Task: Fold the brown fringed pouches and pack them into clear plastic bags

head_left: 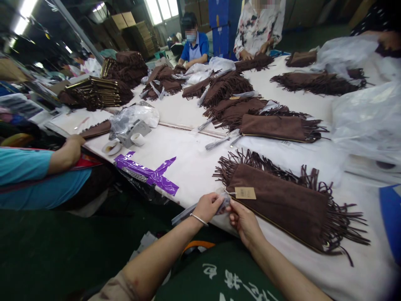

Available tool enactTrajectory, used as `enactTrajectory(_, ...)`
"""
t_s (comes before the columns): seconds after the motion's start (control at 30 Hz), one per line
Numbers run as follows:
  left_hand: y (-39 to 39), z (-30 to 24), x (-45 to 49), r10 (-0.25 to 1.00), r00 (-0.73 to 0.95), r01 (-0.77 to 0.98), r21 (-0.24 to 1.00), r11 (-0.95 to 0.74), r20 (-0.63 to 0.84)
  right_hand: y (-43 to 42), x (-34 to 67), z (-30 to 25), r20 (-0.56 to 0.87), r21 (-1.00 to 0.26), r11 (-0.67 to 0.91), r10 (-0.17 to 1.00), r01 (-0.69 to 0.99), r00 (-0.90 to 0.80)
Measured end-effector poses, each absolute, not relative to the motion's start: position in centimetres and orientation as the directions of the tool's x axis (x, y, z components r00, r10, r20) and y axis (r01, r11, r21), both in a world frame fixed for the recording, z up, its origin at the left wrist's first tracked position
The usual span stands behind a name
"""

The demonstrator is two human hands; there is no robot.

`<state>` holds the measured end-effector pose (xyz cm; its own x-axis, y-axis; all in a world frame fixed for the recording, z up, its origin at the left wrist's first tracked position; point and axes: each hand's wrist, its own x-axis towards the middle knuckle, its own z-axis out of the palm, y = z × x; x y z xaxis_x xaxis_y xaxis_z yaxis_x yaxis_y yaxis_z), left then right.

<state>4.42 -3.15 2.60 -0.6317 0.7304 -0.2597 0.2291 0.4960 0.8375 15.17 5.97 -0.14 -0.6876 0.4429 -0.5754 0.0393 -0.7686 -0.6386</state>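
My left hand (pixel 208 207) and my right hand (pixel 246 223) meet at the near table edge, and their fingers pinch a small transparent plastic sleeve (pixel 224 201). A longer transparent strip (pixel 183 216) sticks out from it to the left. Just right of my fingertips lies a brown suede fringed pouch (pixel 278 205), with a kraft paper tag (pixel 245 192) on its corner and a zip along its lower edge. A thin bangle (pixel 199 219) circles my left wrist.
Several more fringed pouches lie along the white-covered table (pixel 188 175), with gold-zipped stacks (pixel 97 94) further left. Purple tape strips (pixel 147 173) lie nearby. A co-worker's hand (pixel 73 148) rests on the left edge. Other workers (pixel 194 46) sit opposite, and large plastic bags (pixel 368 121) lie right.
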Motion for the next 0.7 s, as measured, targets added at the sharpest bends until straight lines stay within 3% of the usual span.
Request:
enactTrajectory(0.1, -2.2, 2.3, 4.2, 0.717, -0.663, 0.301, 0.8, 0.519, -0.216, 6.0, 15.4, -0.1, -0.577, -0.631, -0.775, 0.441, 0.032, -0.687)
enactTrajectory(0.47, -2.0, 2.4, 5.4, 0.687, -0.705, 0.304, 0.8, 0.517, -0.176, 5.9, 15.2, -0.1, -0.58, -0.653, -0.757, 0.49, 0.012, -0.651)
enactTrajectory(0.7, -1.6, 2.2, 5.2, 0.701, -0.671, 0.165, 0.874, 0.458, -0.241, 6.0, 15.1, -0.2, -0.584, -0.645, -0.764, 0.489, 0.005, -0.648)
